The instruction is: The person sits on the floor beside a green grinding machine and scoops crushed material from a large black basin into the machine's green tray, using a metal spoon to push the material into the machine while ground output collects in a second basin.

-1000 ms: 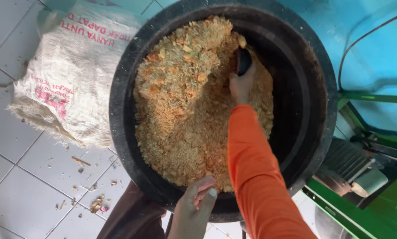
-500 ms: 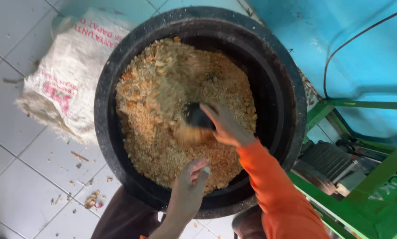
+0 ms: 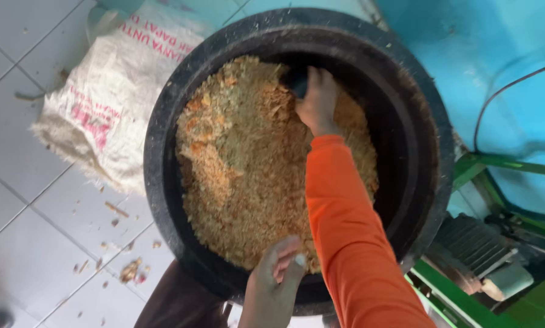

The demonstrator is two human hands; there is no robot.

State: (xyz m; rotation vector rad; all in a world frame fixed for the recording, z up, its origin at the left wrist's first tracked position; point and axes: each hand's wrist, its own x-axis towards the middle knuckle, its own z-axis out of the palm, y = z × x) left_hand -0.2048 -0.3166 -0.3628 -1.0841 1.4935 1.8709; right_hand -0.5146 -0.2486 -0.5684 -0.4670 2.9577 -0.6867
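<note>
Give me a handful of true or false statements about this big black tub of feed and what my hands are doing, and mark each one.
1. The right hand reaches into the black tub, closed around a dark scoop. True.
2. The left hand is buried deep in the mix. False: it rests on the tub's near rim.
3. The tub holds a crumbly tan and orange mix. True.
4. A white woven sack stands upright inside the tub. False: it lies on the tiled floor beside it.
5. The reaching arm wears a blue sleeve. False: the sleeve is orange.

Head view, steeply down, close
</note>
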